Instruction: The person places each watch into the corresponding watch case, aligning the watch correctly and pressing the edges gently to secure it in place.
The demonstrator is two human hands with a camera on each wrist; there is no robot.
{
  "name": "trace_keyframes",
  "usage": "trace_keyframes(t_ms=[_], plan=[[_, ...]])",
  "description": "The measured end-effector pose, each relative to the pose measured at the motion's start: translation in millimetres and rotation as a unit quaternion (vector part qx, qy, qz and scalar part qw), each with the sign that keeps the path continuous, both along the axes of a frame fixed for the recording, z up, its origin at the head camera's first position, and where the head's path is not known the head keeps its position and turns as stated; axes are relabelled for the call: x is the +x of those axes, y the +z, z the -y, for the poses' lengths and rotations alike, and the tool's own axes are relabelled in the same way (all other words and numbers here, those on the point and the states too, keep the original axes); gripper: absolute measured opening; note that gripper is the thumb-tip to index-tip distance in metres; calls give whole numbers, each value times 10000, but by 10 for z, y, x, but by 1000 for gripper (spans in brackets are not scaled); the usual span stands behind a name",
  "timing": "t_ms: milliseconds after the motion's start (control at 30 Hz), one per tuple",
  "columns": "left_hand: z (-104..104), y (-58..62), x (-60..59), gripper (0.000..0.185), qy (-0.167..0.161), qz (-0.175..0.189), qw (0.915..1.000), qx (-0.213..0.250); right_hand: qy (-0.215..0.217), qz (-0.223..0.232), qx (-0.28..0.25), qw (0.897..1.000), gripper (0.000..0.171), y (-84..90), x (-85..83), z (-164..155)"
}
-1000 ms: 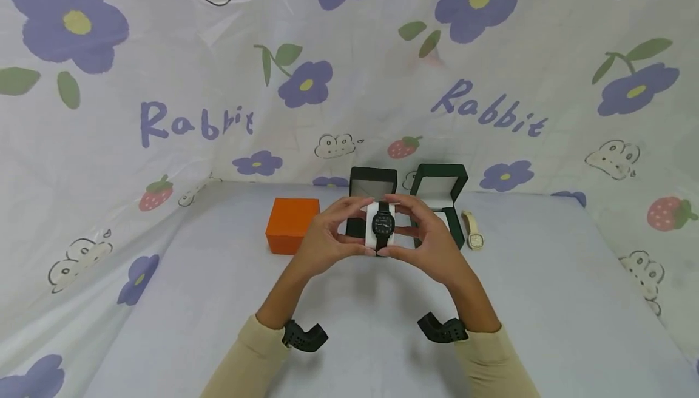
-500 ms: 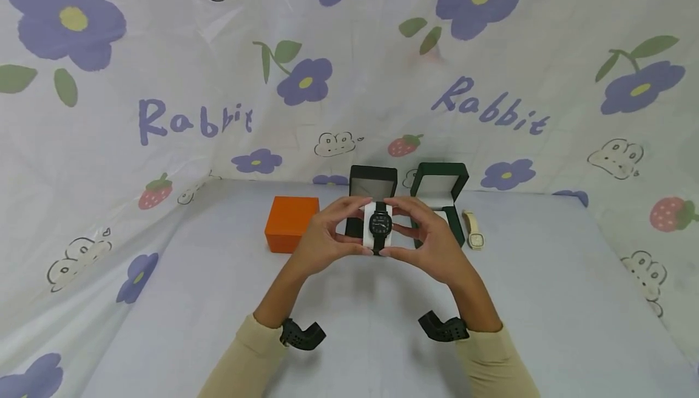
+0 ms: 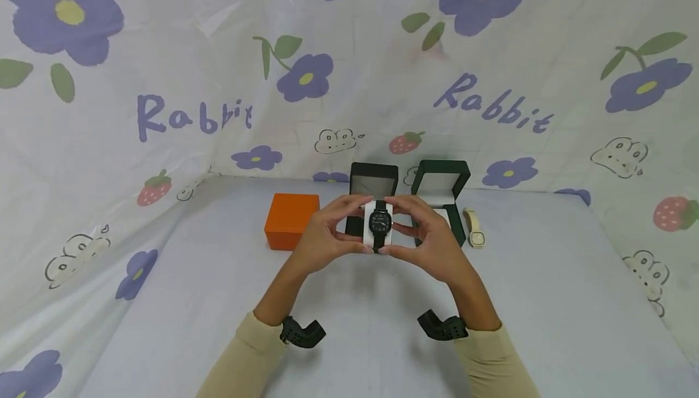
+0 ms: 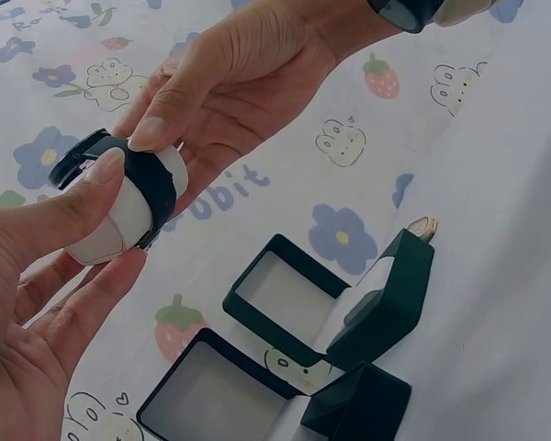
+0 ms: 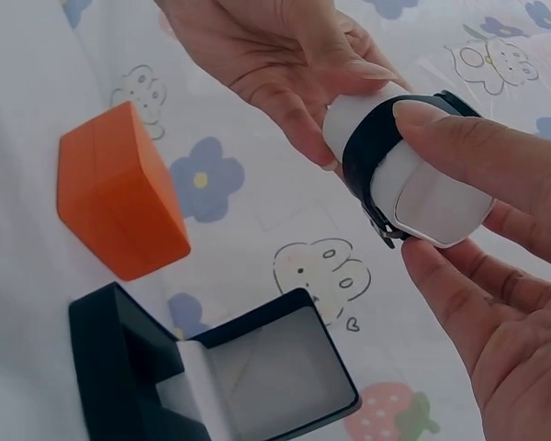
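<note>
A wristwatch (image 3: 380,222) with a black square dial and black strap is wrapped round a white watch cushion (image 5: 441,204). My left hand (image 3: 323,237) grips the cushion's left end, and my right hand (image 3: 428,237) grips its right end. Both hold it raised above the table, dial facing me. Thumbs press on the strap (image 4: 152,188) side, with fingertips at the opposite side; the buckle (image 5: 386,230) shows in the right wrist view. Just behind the hands stands an opened black watch box (image 3: 374,179), its lower part mostly covered by the hands and watch.
An opened dark green watch box (image 3: 442,168) stands to the right, partly behind my right hand. Beside it lies a gold-coloured watch (image 3: 474,228). On the left sits a closed orange box (image 3: 292,221). A patterned cloth (image 3: 349,82) hangs behind the pale tabletop (image 3: 218,301).
The watch has shifted slightly left and turned a little between the hands since a second ago. Both hands keep their hold; the boxes and gold-coloured watch stay put.
</note>
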State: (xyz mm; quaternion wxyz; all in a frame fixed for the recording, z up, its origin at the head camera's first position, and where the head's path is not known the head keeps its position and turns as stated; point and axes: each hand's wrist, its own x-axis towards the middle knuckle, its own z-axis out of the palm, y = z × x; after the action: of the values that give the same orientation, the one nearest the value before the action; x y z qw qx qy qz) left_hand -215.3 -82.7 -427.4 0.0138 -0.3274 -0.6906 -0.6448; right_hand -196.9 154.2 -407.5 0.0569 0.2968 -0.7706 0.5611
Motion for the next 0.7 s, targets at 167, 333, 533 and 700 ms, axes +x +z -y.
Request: trace_keyframes(t_ms=[167,333,533,700], plan=[[14,2,-8,80,76,43,10000,-1,36,-43,25,10000,84,6,-4,7],[33,7,-9,80,146,73,9999,-48,64,-184,87,9998,89,17,8,25],[56,-19,-7,81,188,84,9994,-280,11,-312,226,9993,89,5,32,40],[43,-43,-60,82,39,150,9989,-452,-100,-288,470,9984,88,-13,17,-1]])
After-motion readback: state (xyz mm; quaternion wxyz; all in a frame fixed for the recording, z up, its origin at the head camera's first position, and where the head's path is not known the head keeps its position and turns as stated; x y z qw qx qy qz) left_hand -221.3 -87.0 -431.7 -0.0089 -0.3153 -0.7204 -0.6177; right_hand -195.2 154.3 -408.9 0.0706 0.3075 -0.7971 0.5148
